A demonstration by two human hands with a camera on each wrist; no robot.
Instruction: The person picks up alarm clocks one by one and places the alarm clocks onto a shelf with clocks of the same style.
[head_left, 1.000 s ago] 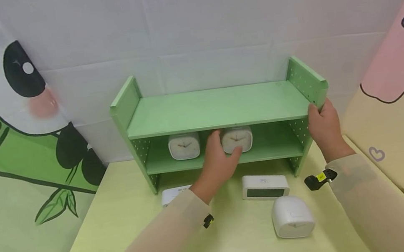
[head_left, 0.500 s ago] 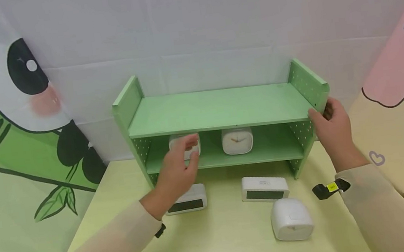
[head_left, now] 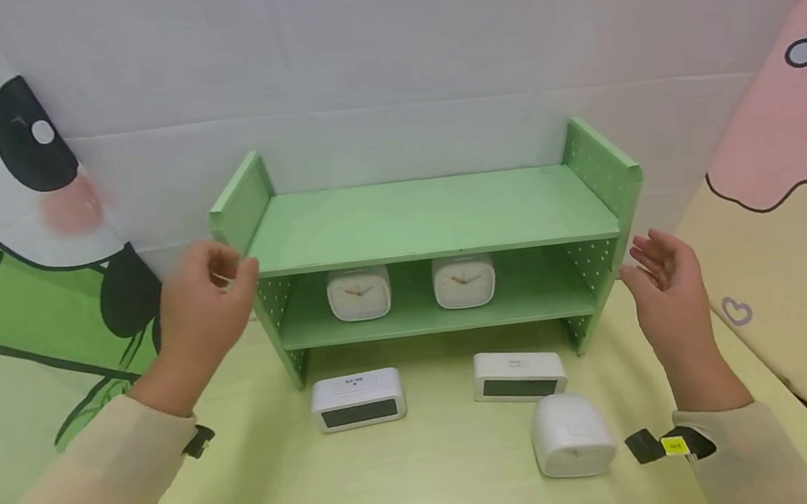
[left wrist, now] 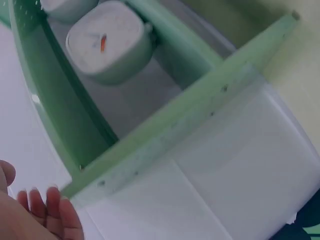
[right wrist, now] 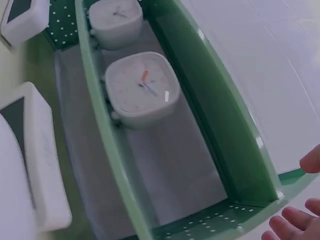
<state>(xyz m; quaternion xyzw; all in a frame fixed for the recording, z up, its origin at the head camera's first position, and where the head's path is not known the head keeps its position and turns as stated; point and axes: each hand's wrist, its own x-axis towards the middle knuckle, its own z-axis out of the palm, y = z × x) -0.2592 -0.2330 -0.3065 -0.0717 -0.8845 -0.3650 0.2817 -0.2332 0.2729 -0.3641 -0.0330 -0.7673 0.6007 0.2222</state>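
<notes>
Green shelf (head_left: 429, 215), apparently part-stocked: two clocks (head_left: 359, 293) on its lower board (head_left: 412, 321), three other clocks (head_left: 358, 399) in front of it, left hand (head_left: 202, 310) and right hand (head_left: 670, 291) beside its ends (fingers (right wrist: 286, 223) slack, thumbs apart, nothing held).

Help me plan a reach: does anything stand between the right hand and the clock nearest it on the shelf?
Yes: the green right side panel stands between the right hand and that clock. From the front, nothing visible blocks it.
</notes>
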